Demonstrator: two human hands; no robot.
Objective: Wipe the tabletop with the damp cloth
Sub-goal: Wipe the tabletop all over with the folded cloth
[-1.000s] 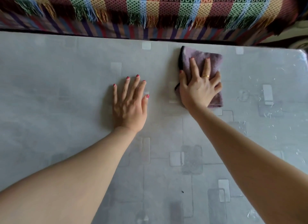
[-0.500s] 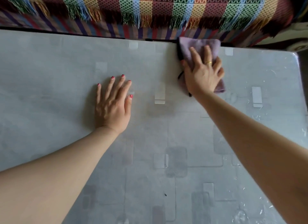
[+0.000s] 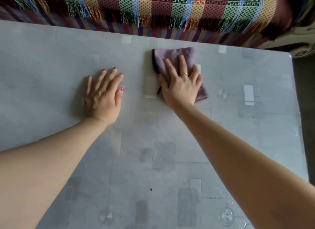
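The table [image 3: 51, 75] is pale grey, patterned with faint lighter and darker rectangles. The cloth [image 3: 172, 57] is dusty mauve with a black edge. The blanket [image 3: 170, 7] carries red, green, blue and yellow diamond-weave stripes with matching fringe. Pink nails show on the left hand [image 3: 102, 95]; a gold ring on the right hand [image 3: 180, 87].

Grey patterned worktop [image 3: 51, 61] open left and near; flat left hand [image 3: 102, 95] blocks mid-left; fringed multicoloured woven blanket [image 3: 170, 10] bounds far edge; right edge close.
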